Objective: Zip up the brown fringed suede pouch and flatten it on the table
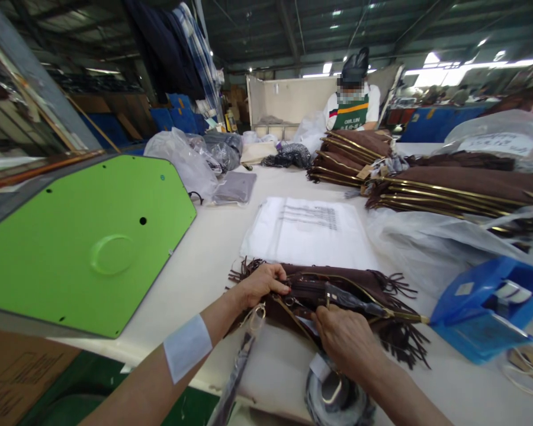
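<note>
A dark brown fringed bag (364, 276) lies on the white table with its gold-coloured zip opening spread wide. My left hand (263, 285) pinches the left end of the opening. My right hand (344, 334) is closed at the front edge of the bag, fingertips hidden against it; a dark zipped inner part (308, 290) shows between the hands. A strap in clear wrap (240, 370) hangs off the table edge below my left hand. Under my right wrist sits a roll of wrapped material (317, 395).
A white printed plastic bag (306, 228) lies beyond the brown bag. Stacked brown bags (462, 186) and a blue bin (488, 307) stand to the right, a green machine panel (89, 236) to the left. Across the table is a person (353, 109).
</note>
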Demonstrator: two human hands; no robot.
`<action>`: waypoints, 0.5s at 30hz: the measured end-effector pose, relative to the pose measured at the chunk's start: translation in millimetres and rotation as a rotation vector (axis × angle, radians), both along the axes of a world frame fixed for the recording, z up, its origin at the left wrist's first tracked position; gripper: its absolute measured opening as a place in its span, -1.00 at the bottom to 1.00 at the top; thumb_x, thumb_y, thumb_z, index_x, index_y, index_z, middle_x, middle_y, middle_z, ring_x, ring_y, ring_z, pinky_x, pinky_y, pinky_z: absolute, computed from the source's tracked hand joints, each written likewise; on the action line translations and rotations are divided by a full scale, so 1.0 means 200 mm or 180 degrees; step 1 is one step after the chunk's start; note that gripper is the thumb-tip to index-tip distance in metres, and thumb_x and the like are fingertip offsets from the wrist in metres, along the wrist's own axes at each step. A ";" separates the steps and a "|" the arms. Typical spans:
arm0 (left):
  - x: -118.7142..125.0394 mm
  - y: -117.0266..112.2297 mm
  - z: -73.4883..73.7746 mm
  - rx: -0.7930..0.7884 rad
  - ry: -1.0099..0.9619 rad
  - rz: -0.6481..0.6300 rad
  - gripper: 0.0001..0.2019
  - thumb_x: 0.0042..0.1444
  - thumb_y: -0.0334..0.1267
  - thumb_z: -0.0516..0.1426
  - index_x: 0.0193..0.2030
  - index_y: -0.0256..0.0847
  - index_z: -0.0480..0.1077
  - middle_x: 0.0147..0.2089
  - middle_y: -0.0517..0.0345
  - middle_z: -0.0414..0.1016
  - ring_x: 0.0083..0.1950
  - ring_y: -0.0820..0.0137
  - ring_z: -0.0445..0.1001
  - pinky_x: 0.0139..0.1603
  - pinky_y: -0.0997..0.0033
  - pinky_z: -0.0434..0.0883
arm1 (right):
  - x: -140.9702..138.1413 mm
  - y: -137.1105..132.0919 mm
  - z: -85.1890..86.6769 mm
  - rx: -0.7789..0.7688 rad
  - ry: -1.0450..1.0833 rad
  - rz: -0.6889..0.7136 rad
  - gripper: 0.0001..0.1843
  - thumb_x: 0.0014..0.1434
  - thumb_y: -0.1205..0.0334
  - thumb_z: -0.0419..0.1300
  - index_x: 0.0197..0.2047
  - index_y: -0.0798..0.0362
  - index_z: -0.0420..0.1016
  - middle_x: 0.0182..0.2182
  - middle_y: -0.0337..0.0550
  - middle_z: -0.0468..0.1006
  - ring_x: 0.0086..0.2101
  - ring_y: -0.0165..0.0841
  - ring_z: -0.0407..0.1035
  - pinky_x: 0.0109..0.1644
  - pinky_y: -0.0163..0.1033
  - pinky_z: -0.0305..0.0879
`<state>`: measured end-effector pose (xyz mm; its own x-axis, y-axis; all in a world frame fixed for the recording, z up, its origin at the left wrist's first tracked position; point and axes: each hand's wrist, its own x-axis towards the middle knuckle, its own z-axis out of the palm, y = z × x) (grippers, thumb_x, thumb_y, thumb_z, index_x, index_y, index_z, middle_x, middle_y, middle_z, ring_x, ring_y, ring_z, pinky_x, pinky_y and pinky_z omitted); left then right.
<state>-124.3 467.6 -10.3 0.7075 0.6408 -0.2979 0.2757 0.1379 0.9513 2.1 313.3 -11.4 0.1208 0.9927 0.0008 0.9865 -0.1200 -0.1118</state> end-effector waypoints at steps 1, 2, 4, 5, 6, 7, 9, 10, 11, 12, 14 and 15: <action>0.00 0.00 0.00 -0.0088 -0.0055 0.0053 -0.70 -0.45 -0.33 0.21 -0.52 -0.22 0.18 -0.65 0.37 0.28 -0.62 0.54 0.25 -0.58 0.54 0.22 | -0.01 0.01 0.00 -0.0022 -0.0023 -0.0017 -0.66 0.26 0.32 -0.14 -0.36 0.09 0.43 -0.43 0.00 0.53 -0.40 -0.21 0.45 -0.42 -0.24 0.08; 0.00 0.00 0.00 -0.0164 -0.0099 0.0096 -0.70 -0.46 -0.33 0.22 -0.52 -0.22 0.19 -0.65 0.37 0.28 -0.62 0.54 0.26 -0.58 0.53 0.23 | -0.01 0.02 0.00 -0.0046 -0.0040 -0.0029 -0.66 0.26 0.33 -0.14 -0.36 0.09 0.43 -0.43 0.00 0.53 -0.40 -0.21 0.46 -0.42 -0.24 0.09; 0.00 0.01 0.00 -0.0282 -0.0156 0.0154 -0.69 -0.49 -0.34 0.23 -0.53 -0.23 0.20 -0.66 0.36 0.30 -0.62 0.54 0.26 -0.58 0.53 0.23 | -0.02 0.03 -0.01 -0.0086 -0.0062 -0.0064 -0.64 0.27 0.34 -0.16 -0.35 0.10 0.43 -0.42 0.02 0.54 -0.40 -0.20 0.46 -0.43 -0.24 0.10; 0.00 0.01 0.00 -0.0325 -0.0171 0.0169 -0.68 -0.50 -0.34 0.24 -0.54 -0.23 0.20 -0.66 0.35 0.31 -0.63 0.54 0.26 -0.58 0.54 0.23 | -0.03 0.04 -0.02 -0.0102 -0.0065 -0.0085 -0.64 0.27 0.33 -0.17 -0.34 0.10 0.43 -0.41 0.02 0.54 -0.40 -0.20 0.47 -0.43 -0.23 0.10; 0.00 0.01 0.00 -0.0359 -0.0181 0.0176 -0.68 -0.50 -0.35 0.24 -0.54 -0.23 0.21 -0.66 0.34 0.32 -0.63 0.55 0.26 -0.58 0.54 0.23 | -0.03 0.04 -0.02 -0.0112 -0.0062 -0.0099 -0.63 0.28 0.31 -0.18 -0.33 0.09 0.43 -0.41 0.02 0.54 -0.40 -0.20 0.47 -0.43 -0.24 0.11; 0.00 0.01 -0.01 -0.0382 -0.0191 0.0180 -0.69 -0.51 -0.36 0.24 -0.55 -0.24 0.21 -0.66 0.34 0.32 -0.63 0.55 0.26 -0.58 0.54 0.22 | -0.03 0.05 -0.02 -0.0119 -0.0051 -0.0102 -0.63 0.29 0.29 -0.18 -0.32 0.09 0.43 -0.40 0.01 0.54 -0.40 -0.20 0.47 -0.43 -0.24 0.11; 0.00 0.01 -0.01 -0.0401 -0.0213 0.0184 -0.70 -0.51 -0.37 0.24 -0.56 -0.24 0.22 -0.67 0.34 0.32 -0.63 0.55 0.26 -0.58 0.56 0.19 | -0.03 0.05 -0.03 -0.0124 -0.0010 -0.0083 -0.63 0.31 0.24 -0.19 -0.31 0.06 0.42 -0.39 -0.03 0.55 -0.39 -0.24 0.47 -0.42 -0.26 0.12; 0.00 0.01 -0.01 -0.0401 -0.0226 0.0184 -0.70 -0.51 -0.38 0.24 -0.56 -0.24 0.22 -0.67 0.34 0.31 -0.63 0.55 0.26 -0.59 0.56 0.18 | -0.03 0.05 -0.04 -0.0125 0.0014 -0.0074 -0.63 0.31 0.23 -0.19 -0.31 0.05 0.42 -0.39 -0.06 0.55 -0.38 -0.26 0.47 -0.42 -0.27 0.12; 0.00 0.01 -0.01 -0.0398 -0.0238 0.0182 -0.71 -0.51 -0.38 0.24 -0.57 -0.24 0.22 -0.67 0.35 0.31 -0.63 0.55 0.25 -0.59 0.57 0.17 | -0.03 0.05 -0.04 -0.0124 0.0037 -0.0071 -0.63 0.31 0.22 -0.18 -0.31 0.03 0.42 -0.38 -0.08 0.55 -0.38 -0.28 0.47 -0.41 -0.28 0.12; 0.00 0.01 -0.01 -0.0391 -0.0248 0.0179 -0.71 -0.51 -0.38 0.24 -0.57 -0.24 0.22 -0.67 0.35 0.30 -0.63 0.55 0.24 -0.59 0.57 0.15 | -0.03 0.05 -0.04 -0.0120 0.0058 -0.0075 -0.63 0.32 0.21 -0.18 -0.31 0.02 0.41 -0.38 -0.09 0.55 -0.37 -0.29 0.47 -0.41 -0.29 0.12; 0.00 0.01 -0.01 -0.0365 -0.0257 0.0169 -0.71 -0.51 -0.38 0.24 -0.58 -0.24 0.22 -0.67 0.35 0.30 -0.62 0.56 0.23 -0.58 0.57 0.14 | -0.02 0.05 -0.05 -0.0103 0.0091 -0.0092 -0.64 0.32 0.19 -0.18 -0.30 0.00 0.41 -0.38 -0.11 0.54 -0.36 -0.30 0.47 -0.41 -0.30 0.12; 0.00 0.01 0.00 -0.0348 -0.0251 0.0161 -0.71 -0.51 -0.38 0.24 -0.58 -0.24 0.22 -0.67 0.35 0.29 -0.62 0.57 0.23 -0.57 0.57 0.14 | -0.02 0.05 -0.06 -0.0096 0.0103 -0.0100 -0.64 0.32 0.18 -0.18 -0.29 0.00 0.41 -0.38 -0.12 0.54 -0.36 -0.30 0.47 -0.41 -0.30 0.12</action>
